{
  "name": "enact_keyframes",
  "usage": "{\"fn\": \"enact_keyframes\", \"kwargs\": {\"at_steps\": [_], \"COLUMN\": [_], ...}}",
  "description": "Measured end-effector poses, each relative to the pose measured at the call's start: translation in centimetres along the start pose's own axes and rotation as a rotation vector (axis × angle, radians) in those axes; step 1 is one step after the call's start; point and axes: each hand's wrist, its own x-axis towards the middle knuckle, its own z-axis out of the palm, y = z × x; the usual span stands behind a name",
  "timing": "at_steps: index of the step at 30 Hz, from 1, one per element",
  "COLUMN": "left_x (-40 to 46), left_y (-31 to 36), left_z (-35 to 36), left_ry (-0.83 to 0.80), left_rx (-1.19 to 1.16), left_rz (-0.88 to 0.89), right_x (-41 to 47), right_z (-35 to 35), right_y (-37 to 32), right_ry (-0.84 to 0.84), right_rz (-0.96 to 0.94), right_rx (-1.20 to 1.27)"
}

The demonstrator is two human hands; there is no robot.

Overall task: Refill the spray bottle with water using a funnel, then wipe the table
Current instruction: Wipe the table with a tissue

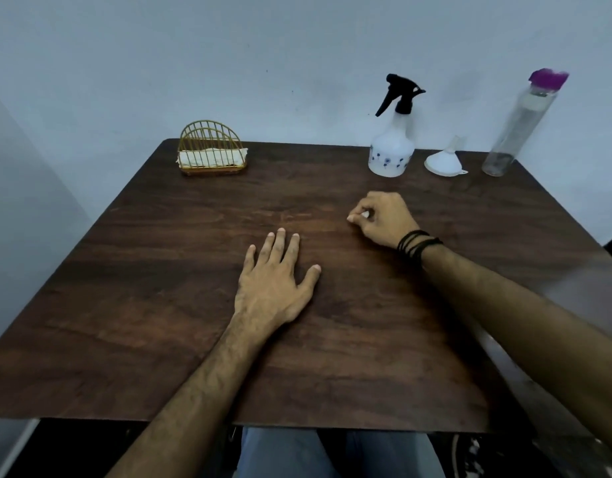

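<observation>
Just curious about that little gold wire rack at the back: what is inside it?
Inside the gold wire rack lies a folded white cloth or tissues, seen through the bars. Whether anything sits beneath it is hidden.

Left hand (275, 277) flat on table (159, 305), fingers spread, empty. Right hand (383, 219) curled into a loose fist resting on the table, nothing clearly held; black bands (416, 244) on wrist. Far right edge: spray bottle (392, 150) upright, black trigger head on; funnel (444, 160) upside down just beside it; clear bottle (518, 129) with purple cap. Far left: wire holder (211, 150) with white napkins.
</observation>
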Motion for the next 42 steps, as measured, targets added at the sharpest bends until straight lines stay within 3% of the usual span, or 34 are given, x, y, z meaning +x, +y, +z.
{"fn": "enact_keyframes", "kwargs": {"at_steps": [3, 5, 13, 15, 17, 19, 20, 21, 24, 27, 34, 42], "left_x": [0.1, 0.3, 0.3, 0.3, 0.2, 0.2, 0.2, 0.1, -0.6, -1.2, -2.1, -5.4], "left_y": [0.3, 0.3, 0.3, 0.1, 0.1, 0.2, 0.2, 0.3, 0.8, 1.9, 6.5, 14.3], "left_z": [-0.1, -0.1, -0.2, -0.1, -0.1, -0.2, -0.3, -0.4, -0.4, -0.9, -1.3, 0.6], "left_ry": [-0.010, -0.018, -0.023, -0.031, -0.034, -0.035, -0.041, -0.053, -0.093, -0.134, -0.198, -0.231], "left_rx": [0.007, 0.014, 0.024, 0.027, 0.029, 0.031, 0.026, 0.024, 0.021, 0.019, -0.096, -0.214], "left_rz": [0.007, 0.009, 0.001, -0.002, -0.001, -0.004, -0.005, -0.004, -0.008, -0.001, 0.162, 0.479], "right_x": [2.3, 2.6, -5.1, -6.9, -8.1, -8.8, -9.0, -9.4, -10.1, -10.4, -13.2, -21.6], "right_z": [-1.4, -0.6, 0.4, -0.8, -2.5, -4.1, -4.6, -4.8, -4.7, -5.4, -8.0, -12.0], "right_y": [2.7, 2.2, -2.0, -2.2, -1.9, -1.5, -1.4, -1.4, -1.7, -1.9, -0.2, 3.8], "right_ry": [0.042, 0.054, -0.011, -0.100, -0.305, -0.568, -0.623, -0.591, -0.275, -0.074, 0.161, 0.284], "right_rz": [0.235, 0.260, -0.116, -0.150, -0.140, -0.021, 0.090, 0.221, 0.549, 0.690, 0.768, 0.570], "right_rx": [-0.034, -0.034, 0.039, 0.109, 0.242, 0.555, 0.803, 1.066, 1.689, 1.944, 1.910, 1.723]}}
